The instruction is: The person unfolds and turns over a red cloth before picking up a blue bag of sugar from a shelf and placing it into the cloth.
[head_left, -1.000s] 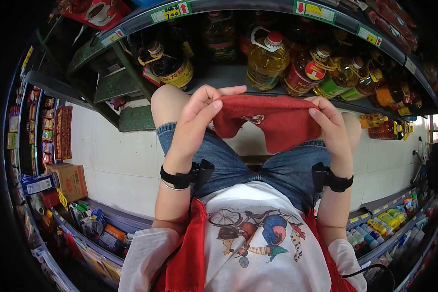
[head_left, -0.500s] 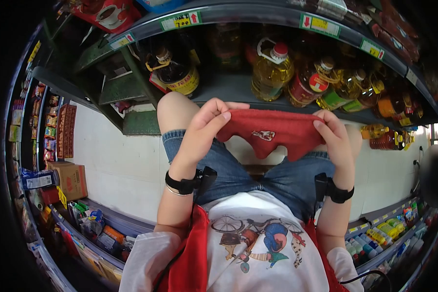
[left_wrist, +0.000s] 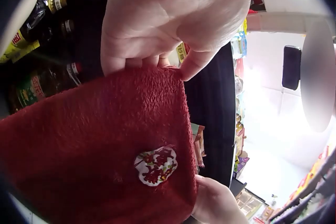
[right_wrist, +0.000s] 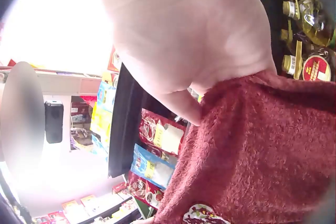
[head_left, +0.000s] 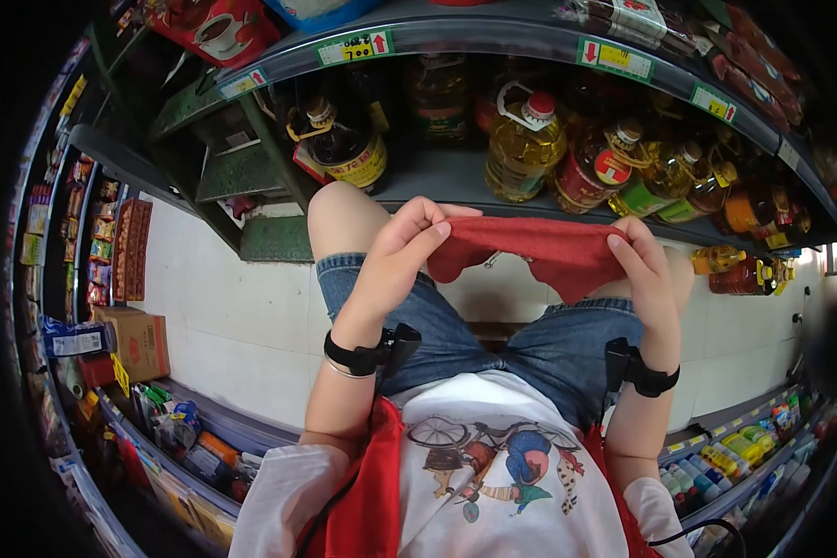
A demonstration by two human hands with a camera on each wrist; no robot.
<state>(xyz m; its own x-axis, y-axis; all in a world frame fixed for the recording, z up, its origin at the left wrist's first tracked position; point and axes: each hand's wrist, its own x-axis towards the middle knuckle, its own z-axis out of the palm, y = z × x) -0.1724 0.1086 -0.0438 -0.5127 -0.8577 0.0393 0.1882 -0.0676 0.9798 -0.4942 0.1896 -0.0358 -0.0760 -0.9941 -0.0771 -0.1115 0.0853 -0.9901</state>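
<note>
A red fuzzy cloth (head_left: 530, 246) is stretched between both hands above the knees in the head view. The left hand (head_left: 402, 260) pinches its left upper corner between thumb and fingers, and the right hand (head_left: 648, 274) pinches the right one. Its lower edge hangs in folds. In the left wrist view, a white and red patch (left_wrist: 156, 166) shows on the cloth (left_wrist: 89, 145) below the left hand (left_wrist: 173, 19). From the right wrist, the right hand (right_wrist: 194, 35) grips the cloth (right_wrist: 262, 140), with part of a patch (right_wrist: 203, 215) at the bottom edge.
Beyond the knees, a low shelf (head_left: 437, 172) holds oil bottles (head_left: 525, 149) and a dark bottle (head_left: 344, 149). A green step frame (head_left: 274, 237) stands at the left. Further left are a cardboard box (head_left: 138, 344) and snack racks; bottles (head_left: 739, 437) line a shelf at lower right.
The cloth's lower edge has swung and folded, so the patch seen half a second ago is mostly hidden in the head view. Both hands keep their hold; the head view has shifted slightly.
</note>
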